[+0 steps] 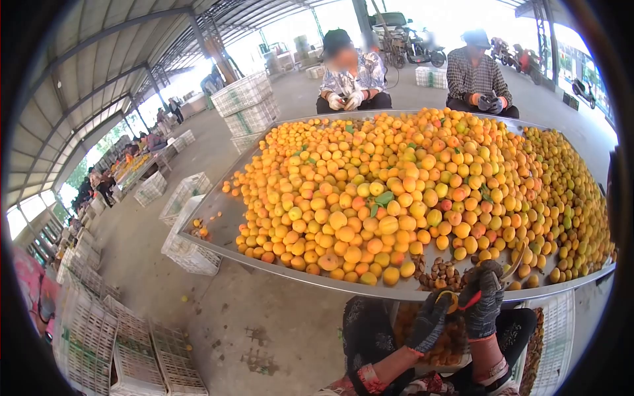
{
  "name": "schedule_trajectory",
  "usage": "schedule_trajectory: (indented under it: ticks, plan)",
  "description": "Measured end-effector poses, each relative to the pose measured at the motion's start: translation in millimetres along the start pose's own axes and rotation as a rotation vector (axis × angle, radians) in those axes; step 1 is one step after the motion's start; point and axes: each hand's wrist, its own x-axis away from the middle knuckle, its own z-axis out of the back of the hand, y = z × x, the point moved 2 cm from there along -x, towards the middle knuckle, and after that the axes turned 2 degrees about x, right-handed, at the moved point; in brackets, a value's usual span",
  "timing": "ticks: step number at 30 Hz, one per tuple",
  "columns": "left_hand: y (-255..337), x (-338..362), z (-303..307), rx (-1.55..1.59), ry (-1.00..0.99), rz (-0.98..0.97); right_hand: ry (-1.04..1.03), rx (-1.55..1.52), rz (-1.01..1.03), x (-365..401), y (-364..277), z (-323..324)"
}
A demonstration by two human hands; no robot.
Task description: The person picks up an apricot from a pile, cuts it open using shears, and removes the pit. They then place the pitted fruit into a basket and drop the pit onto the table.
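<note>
My left hand (428, 325), in a dark glove, is closed on an apricot (452, 301) at the table's near edge. Beside it, my right hand (484, 303), also gloved, is closed around something with a red part (470, 301), most of it hidden by the fingers. A thin curved strip (517, 259) shows just beyond that hand. Brown apricot pits (438, 272) lie in a small heap on the metal just past my hands. A big mound of apricots (370, 198) spreads over the metal-topped table (228, 228).
Below the table edge, between my knees, a container holds brown pieces (446, 343). White crates stand at left (191, 254), lower left (82, 336) and right (561, 330). Two people (353, 76) sit across the table. Greener apricots (574, 198) lie at the right.
</note>
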Motion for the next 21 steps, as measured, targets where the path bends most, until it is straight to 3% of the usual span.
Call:
schedule_trajectory:
  ticks: [2,3,5,8,11,13,15,16,18,20,21]
  plan:
    - [-15.4,2.5,3.6,-0.384,0.07,-0.281,0.006,0.006,0.0,3.1,-11.1,-9.5]
    - [-7.2,2.4,4.5,-0.386,0.069,-0.279,0.011,0.011,0.003,4.8,-18.7,-16.4]
    - [2.2,1.3,6.3,-0.067,0.035,0.064,0.001,0.008,0.001,6.7,-28.6,-25.2]
    - [2.5,-1.0,2.7,-0.144,-0.082,0.07,-0.024,0.037,0.038,4.6,-15.4,-19.3]
    - [-2.9,-2.5,-2.2,0.062,0.004,0.184,-0.055,0.06,0.025,8.6,-10.7,-21.3]
    - [-2.6,-0.7,-0.5,-0.076,-0.018,0.107,-0.067,0.053,-0.026,11.3,-7.3,-19.8]
    - [-1.1,0.5,0.6,-0.215,-0.037,0.028,-0.177,0.723,0.497,12.9,-9.5,-19.2]
    - [1.0,0.5,0.5,-0.272,-0.038,-0.047,-0.178,0.724,0.497,16.3,-11.9,-22.3]
    - [0.9,-0.1,2.5,-0.334,-0.027,-0.123,-0.196,0.113,-0.098,25.3,-13.2,-37.9]
    - [-1.7,-0.5,2.6,-0.638,-0.033,-0.302,-0.178,0.094,-0.095,24.3,-8.4,-38.1]
    - [-2.3,-0.1,1.5,-0.643,-0.031,-0.307,-0.143,0.077,-0.081,22.6,-5.4,-34.9]
